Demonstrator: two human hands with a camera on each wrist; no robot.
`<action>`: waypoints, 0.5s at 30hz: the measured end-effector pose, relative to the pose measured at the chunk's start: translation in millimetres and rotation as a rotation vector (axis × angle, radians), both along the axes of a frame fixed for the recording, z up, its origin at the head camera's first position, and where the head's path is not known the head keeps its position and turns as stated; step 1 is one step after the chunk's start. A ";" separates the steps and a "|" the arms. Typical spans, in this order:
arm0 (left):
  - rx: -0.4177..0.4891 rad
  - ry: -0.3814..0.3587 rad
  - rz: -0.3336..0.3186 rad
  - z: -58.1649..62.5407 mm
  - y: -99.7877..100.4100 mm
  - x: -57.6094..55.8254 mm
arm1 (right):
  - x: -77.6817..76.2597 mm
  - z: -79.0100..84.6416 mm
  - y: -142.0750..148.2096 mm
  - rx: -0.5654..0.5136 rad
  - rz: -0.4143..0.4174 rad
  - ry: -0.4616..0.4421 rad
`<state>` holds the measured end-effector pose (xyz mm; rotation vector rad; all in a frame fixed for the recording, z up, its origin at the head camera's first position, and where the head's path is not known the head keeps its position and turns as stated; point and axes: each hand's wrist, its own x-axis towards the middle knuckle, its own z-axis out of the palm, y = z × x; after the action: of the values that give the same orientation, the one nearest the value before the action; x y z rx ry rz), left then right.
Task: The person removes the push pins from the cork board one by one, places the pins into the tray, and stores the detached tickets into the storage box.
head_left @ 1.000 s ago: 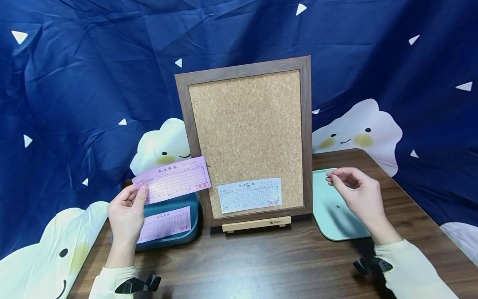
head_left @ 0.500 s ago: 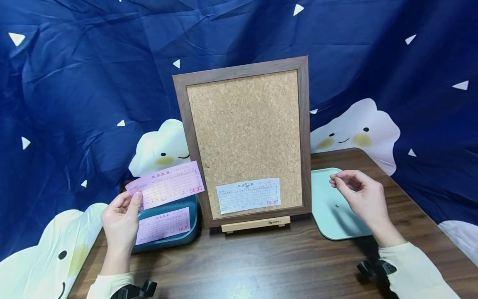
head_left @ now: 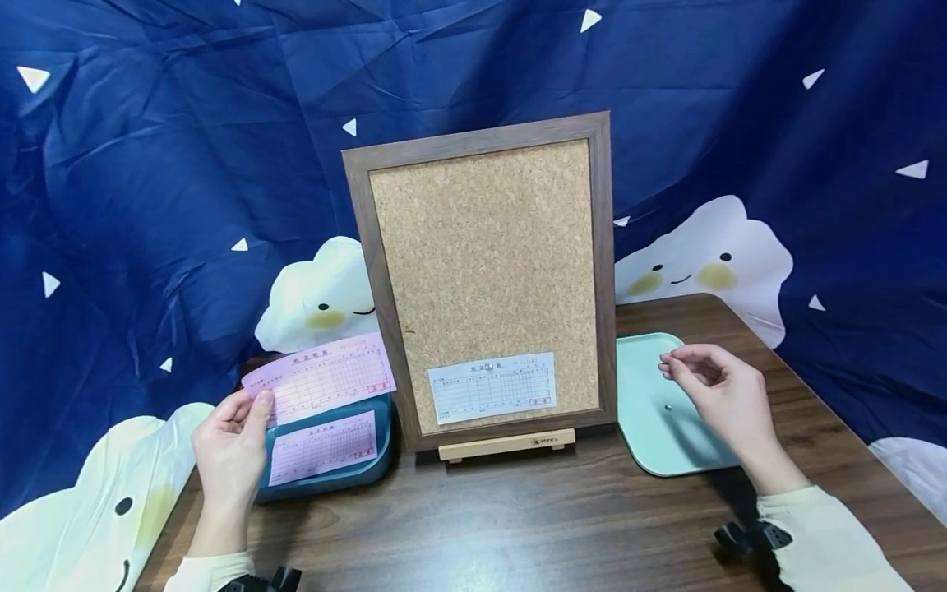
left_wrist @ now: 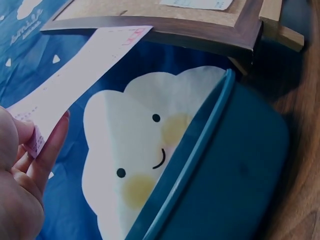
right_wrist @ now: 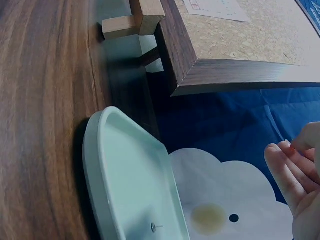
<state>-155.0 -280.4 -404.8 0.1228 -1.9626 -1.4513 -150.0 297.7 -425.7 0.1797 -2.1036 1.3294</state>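
Before a blue cloud-print curtain [head_left: 185, 164], a pink receipt slip [head_left: 325, 374] extends rightward from the left hand [head_left: 233, 448], pinched by thumb and fingers; the right hand [head_left: 728, 399] has bunched fingertips, their hold unclear.

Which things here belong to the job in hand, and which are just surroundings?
Seemingly in use:
left hand and its pink slip
right hand, apparently pinching something tiny
blue bin with second pink slip
corkboard with blue slip
green tray with pin

Just surroundings:
table, blue backdrop
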 end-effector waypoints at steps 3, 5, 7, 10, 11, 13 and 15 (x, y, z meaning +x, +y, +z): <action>-0.021 -0.008 0.009 -0.9 -1.7 1.6 | 1.4 -2.2 2.1 -0.019 0.009 -0.023; -0.031 -0.026 0.016 -2.0 -3.1 2.6 | 1.8 -4.1 3.2 -0.015 0.006 -0.038; -0.041 -0.045 0.022 -3.7 -4.6 3.3 | 2.2 -7.4 4.5 0.004 -0.002 -0.053; -0.038 -0.067 0.028 -7.1 -7.3 4.1 | 2.2 -14.0 6.6 0.044 -0.020 -0.072; -0.034 -0.073 0.030 -8.2 -8.2 4.3 | 2.2 -16.1 7.3 0.054 -0.025 -0.077; -0.030 -0.080 0.035 -10.5 -10.2 4.6 | 2.0 -19.7 8.6 0.068 -0.031 -0.086; -0.034 -0.088 0.038 -12.5 -12.0 5.0 | 2.1 -22.0 9.4 0.063 -0.028 -0.095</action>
<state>-150.0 -292.4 -417.3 0.2107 -2.0432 -1.4091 -147.9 307.1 -447.8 0.1148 -2.2211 1.2785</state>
